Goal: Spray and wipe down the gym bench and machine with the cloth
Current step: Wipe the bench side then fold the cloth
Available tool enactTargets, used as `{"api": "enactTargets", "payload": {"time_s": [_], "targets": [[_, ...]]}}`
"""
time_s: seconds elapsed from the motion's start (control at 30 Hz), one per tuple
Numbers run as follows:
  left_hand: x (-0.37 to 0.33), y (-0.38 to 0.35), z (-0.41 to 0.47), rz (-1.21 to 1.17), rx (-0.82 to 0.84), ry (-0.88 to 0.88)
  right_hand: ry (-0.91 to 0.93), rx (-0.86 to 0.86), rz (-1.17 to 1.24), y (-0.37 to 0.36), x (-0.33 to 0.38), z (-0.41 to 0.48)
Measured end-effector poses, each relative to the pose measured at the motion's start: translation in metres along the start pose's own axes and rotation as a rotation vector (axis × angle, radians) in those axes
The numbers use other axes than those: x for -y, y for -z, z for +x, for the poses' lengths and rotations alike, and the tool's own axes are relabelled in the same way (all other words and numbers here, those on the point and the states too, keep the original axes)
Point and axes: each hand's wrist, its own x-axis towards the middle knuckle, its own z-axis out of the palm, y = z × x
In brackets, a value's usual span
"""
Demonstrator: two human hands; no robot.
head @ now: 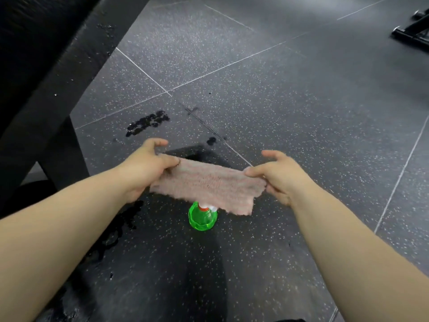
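Observation:
A pink fluffy cloth (pixel 209 184) is stretched flat between both hands above the floor. My left hand (pixel 146 166) pinches its left end between thumb and fingers. My right hand (pixel 278 175) pinches the right end the same way. Under the cloth stands a green spray bottle (pixel 201 218) on the floor, its red and white nozzle partly hidden by the cloth's lower edge. The black padded gym bench (pixel 46 54) runs along the left side, with droplets on its edge.
The floor is dark speckled rubber tiles (pixel 301 112) with wet patches (pixel 147 122) beside the bench. A black bench leg (pixel 62 154) stands at the left. A black machine foot (pixel 411 31) sits at the far upper right.

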Motion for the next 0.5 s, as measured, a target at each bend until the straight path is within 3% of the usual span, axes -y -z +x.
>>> {"api": "enactTargets", "payload": {"time_s": [0.1, 0.23, 0.37, 0.5], "targets": [[-0.009, 0.009, -0.002, 0.069, -0.034, -0.205, 0.289, -0.022, -0.454, 0.002, 0.015, -0.008], [-0.024, 0.016, -0.002, 0.353, -0.243, -0.366, 0.458, -0.097, -0.865, 0.002, 0.033, -0.015], [-0.031, 0.022, -0.005, 0.47, -0.4, -0.406, 0.545, -0.162, -0.794, 0.005, 0.033, -0.014], [-0.035, 0.022, -0.011, 0.496, -0.316, -0.452, 0.571, -0.201, -0.573, 0.008, 0.025, -0.012]]}}
